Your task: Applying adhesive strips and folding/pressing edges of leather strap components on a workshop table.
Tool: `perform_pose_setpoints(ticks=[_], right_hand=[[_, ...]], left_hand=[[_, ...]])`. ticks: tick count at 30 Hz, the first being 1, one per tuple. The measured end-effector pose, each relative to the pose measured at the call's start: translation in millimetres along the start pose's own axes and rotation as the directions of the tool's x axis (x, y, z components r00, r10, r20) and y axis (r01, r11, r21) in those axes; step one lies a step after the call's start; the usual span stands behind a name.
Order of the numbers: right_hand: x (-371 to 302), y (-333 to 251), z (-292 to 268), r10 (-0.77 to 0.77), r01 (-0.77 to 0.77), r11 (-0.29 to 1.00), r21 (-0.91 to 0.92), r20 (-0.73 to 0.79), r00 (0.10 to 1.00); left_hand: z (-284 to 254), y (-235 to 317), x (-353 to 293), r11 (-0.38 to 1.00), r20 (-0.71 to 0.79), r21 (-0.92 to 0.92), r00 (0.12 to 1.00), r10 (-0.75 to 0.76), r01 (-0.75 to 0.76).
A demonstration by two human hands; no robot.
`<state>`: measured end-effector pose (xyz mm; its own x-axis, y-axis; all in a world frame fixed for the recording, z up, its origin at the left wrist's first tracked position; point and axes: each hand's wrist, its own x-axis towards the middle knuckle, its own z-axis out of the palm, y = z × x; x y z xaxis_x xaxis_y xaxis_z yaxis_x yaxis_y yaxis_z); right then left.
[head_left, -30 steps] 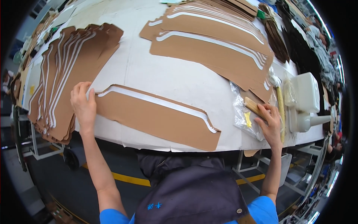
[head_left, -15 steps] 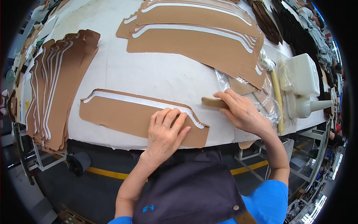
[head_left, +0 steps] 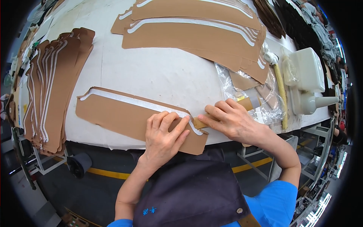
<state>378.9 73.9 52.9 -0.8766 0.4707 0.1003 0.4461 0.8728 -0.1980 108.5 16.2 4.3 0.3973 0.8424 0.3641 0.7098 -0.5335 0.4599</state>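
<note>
A long brown sheet piece (head_left: 113,109) with a white strip (head_left: 132,99) along its far edge lies near the front of the table. My left hand (head_left: 164,132) rests on its right part, fingers laid down over the strip and thumb apart. My right hand (head_left: 234,121) grips a flat tan bar-shaped tool (head_left: 197,122), its tip touching the piece's right end, beside my left fingertips. Most of the tool is hidden by my fingers. Behind the hand shows a brown object with a grey band (head_left: 249,103); I cannot tell whether it belongs to the tool.
Stacked brown pieces with white strips lie at the far side (head_left: 189,36) and at the left (head_left: 60,87). To the right are clear plastic bags (head_left: 227,81), a yellow rod (head_left: 279,94), a white container (head_left: 305,70) and a white nozzled bottle (head_left: 310,104).
My right hand has moved left and nearer, bringing the tool's tip onto the piece's right end. My left hand stays on the piece, which has tilted slightly.
</note>
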Motion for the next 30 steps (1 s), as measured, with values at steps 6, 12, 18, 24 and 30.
perform_pose_setpoints(ticks=[6, 12, 18, 24, 30], right_hand=[[7.8, 0.0, 2.8, -0.022, 0.023, 0.999, 0.021, -0.062, 0.998], [8.5, -6.1, -0.2, -0.032, 0.033, 0.999, 0.013, -0.069, 0.997], [15.9, 3.2, 0.5, -0.072, 0.073, 0.997, 0.014, -0.069, 0.995], [25.5, 14.3, -1.1, -0.13, 0.132, 0.991, 0.036, -0.047, 0.99], [23.7, 15.3, -1.0, -0.14, 0.143, 0.988, 0.063, -0.04, 0.989]], left_hand=[[2.6, -0.6, -1.1, 1.0, -0.005, -0.005, 1.0, -0.002, 0.002], [2.0, 1.3, -4.5, 1.0, -0.001, -0.009, 1.0, 0.01, -0.01], [3.7, 1.0, -5.3, 1.0, -0.012, -0.009, 1.0, 0.001, -0.001], [4.2, 2.3, -6.1, 1.0, -0.007, -0.013, 1.0, -0.027, 0.027], [5.1, 3.2, -5.8, 1.0, -0.01, -0.014, 1.0, -0.027, 0.027]])
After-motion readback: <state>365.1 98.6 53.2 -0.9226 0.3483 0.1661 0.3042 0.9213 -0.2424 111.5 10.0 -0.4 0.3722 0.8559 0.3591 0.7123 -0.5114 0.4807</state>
